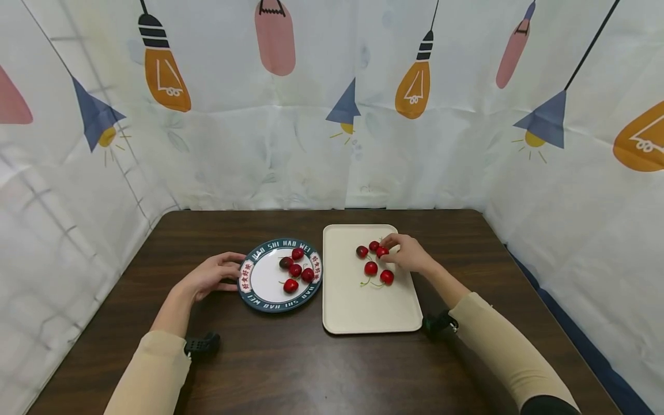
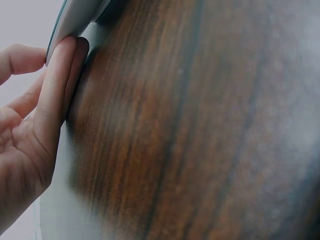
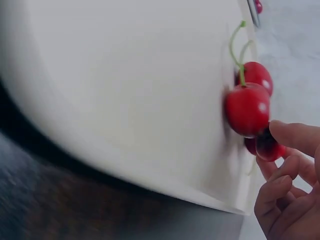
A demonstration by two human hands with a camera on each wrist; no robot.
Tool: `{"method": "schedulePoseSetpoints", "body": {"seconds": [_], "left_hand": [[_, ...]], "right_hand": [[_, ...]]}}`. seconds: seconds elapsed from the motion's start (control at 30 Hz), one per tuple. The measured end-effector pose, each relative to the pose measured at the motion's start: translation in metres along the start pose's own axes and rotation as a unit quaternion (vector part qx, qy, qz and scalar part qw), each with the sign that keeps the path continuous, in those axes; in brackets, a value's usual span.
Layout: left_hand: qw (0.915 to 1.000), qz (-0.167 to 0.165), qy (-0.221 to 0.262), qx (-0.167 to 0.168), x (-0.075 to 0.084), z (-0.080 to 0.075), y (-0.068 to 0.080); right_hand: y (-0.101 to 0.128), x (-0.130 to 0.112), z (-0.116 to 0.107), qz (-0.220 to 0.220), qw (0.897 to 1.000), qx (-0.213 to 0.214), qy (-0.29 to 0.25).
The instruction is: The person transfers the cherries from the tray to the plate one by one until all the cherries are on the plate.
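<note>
A round plate point(image 1: 280, 306) with a dark teal, lettered rim carries several cherries point(image 1: 290, 286), one of them darker. My left hand point(image 1: 215, 275) holds its left rim; in the left wrist view, the thumb point(image 2: 56, 82) lies against the rim's underside with a finger on the other side. To the right is a cream rectangular tray point(image 1: 358, 314) with several cherries, some with green stems. Over its far right part, my right hand point(image 1: 407, 253) pinches a red cherry point(image 1: 382, 251). The right wrist view shows thumb and fingers around that cherry point(image 3: 270, 149), behind a stemmed cherry point(image 3: 247, 110).
Both dishes stand side by side on a dark brown wooden table point(image 1: 290, 369), a narrow gap between them. A white curtain point(image 1: 233, 155) printed with lamps and bulbs hangs behind and along the sides. Each wrist wears a black band point(image 1: 202, 344).
</note>
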State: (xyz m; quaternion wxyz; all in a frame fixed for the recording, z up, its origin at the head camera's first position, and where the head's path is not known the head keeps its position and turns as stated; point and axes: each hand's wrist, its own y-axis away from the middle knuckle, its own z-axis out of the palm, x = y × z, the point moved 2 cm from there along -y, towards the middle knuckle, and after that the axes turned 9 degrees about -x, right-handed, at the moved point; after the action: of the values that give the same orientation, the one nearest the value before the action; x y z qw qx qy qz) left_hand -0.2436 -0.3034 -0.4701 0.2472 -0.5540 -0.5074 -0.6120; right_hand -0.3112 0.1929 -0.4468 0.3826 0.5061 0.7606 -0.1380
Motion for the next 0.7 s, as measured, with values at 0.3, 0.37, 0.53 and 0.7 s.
{"method": "schedulePoseSetpoints", "body": {"seconds": [0.3, 0.37, 0.53, 0.7], "left_hand": [[1.0000, -0.007, -0.002, -0.002, 0.000, 0.000, 0.001], [1.0000, -0.007, -0.003, -0.002, 0.000, 0.000, 0.002], [1.0000, -0.002, -0.003, -0.003, 0.000, -0.001, 0.002], [1.0000, -0.005, -0.002, -0.001, 0.001, 0.000, 0.001]], "right_hand": [[0.003, -0.012, -0.009, -0.018, 1.000, 0.012, 0.000], [0.002, -0.015, -0.009, -0.025, 1.000, 0.011, 0.000], [0.000, -0.027, -0.010, -0.047, 0.999, 0.018, -0.002], [-0.003, -0.038, -0.009, -0.065, 0.998, 0.012, -0.005]]}}
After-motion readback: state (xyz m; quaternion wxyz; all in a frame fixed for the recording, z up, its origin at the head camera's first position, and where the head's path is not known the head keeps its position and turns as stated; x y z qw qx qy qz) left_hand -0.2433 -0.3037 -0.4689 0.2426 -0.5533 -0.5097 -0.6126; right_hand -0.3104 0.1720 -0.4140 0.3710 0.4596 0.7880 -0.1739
